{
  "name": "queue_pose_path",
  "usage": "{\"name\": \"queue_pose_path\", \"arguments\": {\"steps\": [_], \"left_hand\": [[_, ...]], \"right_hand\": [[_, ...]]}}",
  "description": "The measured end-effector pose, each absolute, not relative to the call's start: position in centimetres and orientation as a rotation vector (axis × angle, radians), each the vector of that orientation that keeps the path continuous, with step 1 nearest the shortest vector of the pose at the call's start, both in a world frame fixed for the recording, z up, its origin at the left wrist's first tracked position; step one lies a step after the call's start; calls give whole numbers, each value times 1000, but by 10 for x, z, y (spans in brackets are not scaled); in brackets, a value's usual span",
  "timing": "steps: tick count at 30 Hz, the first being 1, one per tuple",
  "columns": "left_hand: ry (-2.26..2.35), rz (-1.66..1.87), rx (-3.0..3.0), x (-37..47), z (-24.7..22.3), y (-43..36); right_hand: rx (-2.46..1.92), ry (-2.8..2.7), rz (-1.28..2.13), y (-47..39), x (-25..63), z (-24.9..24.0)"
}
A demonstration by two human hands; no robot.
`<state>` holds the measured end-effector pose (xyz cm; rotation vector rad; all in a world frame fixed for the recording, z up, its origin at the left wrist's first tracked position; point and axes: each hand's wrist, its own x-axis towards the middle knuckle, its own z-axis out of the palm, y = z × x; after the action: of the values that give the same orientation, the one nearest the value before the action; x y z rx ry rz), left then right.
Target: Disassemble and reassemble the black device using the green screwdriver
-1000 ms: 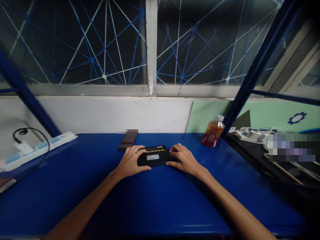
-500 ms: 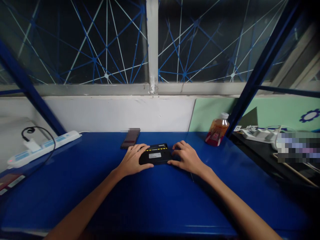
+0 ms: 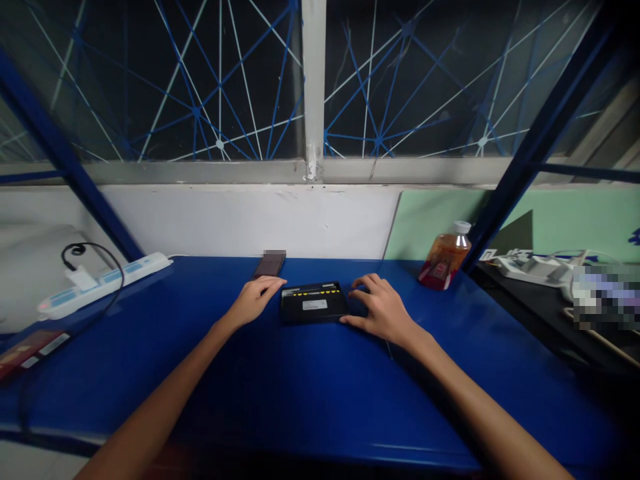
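Observation:
A flat black case (image 3: pixel 295 312) with a row of yellow marks along its back part and a white label lies on the blue table. My left hand (image 3: pixel 253 301) is at the case's back left corner, thumb and fingers pressed together; anything between them is too small to make out. Beside the right edge of the case, my right hand (image 3: pixel 383 308) rests with fingers curved and apart, its thumb close to the front right corner. A thin dark rod-like thing (image 3: pixel 389 350) pokes out from under the right wrist. Behind my left hand lies a dark phone-like slab (image 3: pixel 270 265).
On the blue table (image 3: pixel 310 393), a white power strip (image 3: pixel 130 270) with a plug and black cable sits far left, near a red box (image 3: pixel 30 353). A bottle of amber drink (image 3: pixel 445 257) stands back right. Blue posts (image 3: pixel 530 147) rise at both sides; clutter fills the right.
My left hand has come off the case's left side, moved slightly back and left, and its fingers have closed together. My right hand stays beside the case. The view has shifted slightly.

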<state>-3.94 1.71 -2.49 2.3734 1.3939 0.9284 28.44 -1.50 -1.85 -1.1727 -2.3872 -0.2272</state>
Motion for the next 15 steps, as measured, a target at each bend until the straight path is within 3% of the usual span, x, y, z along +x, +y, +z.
{"name": "queue_pose_path", "arguments": {"steps": [15], "left_hand": [[1368, 885, 2236, -28, -37, 17]], "right_hand": [[-1055, -2584, -137, 20, 269, -8]]}}
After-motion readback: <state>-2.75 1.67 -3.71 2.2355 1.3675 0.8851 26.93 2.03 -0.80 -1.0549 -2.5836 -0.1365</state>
